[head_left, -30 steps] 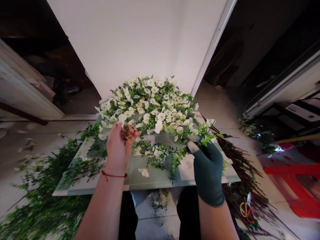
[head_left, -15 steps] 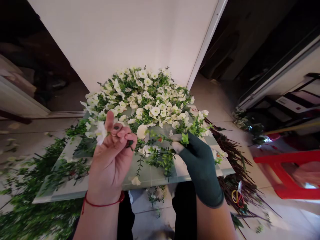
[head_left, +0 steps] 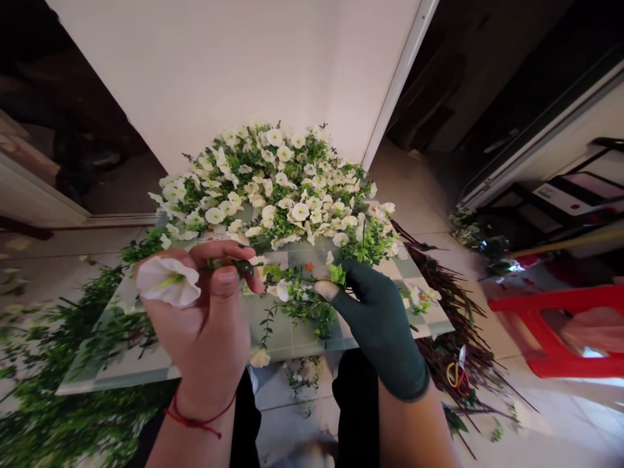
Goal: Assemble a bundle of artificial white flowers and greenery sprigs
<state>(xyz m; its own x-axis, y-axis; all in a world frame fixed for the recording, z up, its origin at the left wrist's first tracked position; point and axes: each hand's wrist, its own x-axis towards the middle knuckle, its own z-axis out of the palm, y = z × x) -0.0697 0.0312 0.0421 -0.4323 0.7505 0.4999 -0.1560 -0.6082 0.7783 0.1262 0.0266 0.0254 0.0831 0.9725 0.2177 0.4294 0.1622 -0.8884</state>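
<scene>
My bare left hand [head_left: 214, 305] is closed around the short green stem of a white artificial flower [head_left: 168, 281]. The bloom rests by the palm, facing up and left, and the stem end points right. My right hand [head_left: 380, 318], in a dark green glove with the thumb tip bare, pinches a leafy green sprig [head_left: 337, 274] between thumb and forefinger. The sprig's stem reaches left toward my left hand; whether the two stems touch I cannot tell. Below them, more green sprigs [head_left: 312, 309] lie on the table's front part.
A large heap of white flowers [head_left: 292, 175] covers the back of the checked table [head_left: 283, 338]. Green foliage [head_left: 58, 390] lies on the floor at left. At right are brown stems [head_left: 443, 312], scissors [head_left: 459, 374] and a red plastic stool [head_left: 531, 331].
My left hand has turned over and moved slightly left, so the white flower now faces me with its stem pointing right. My right hand has shifted a little left with the leafy sprig.
</scene>
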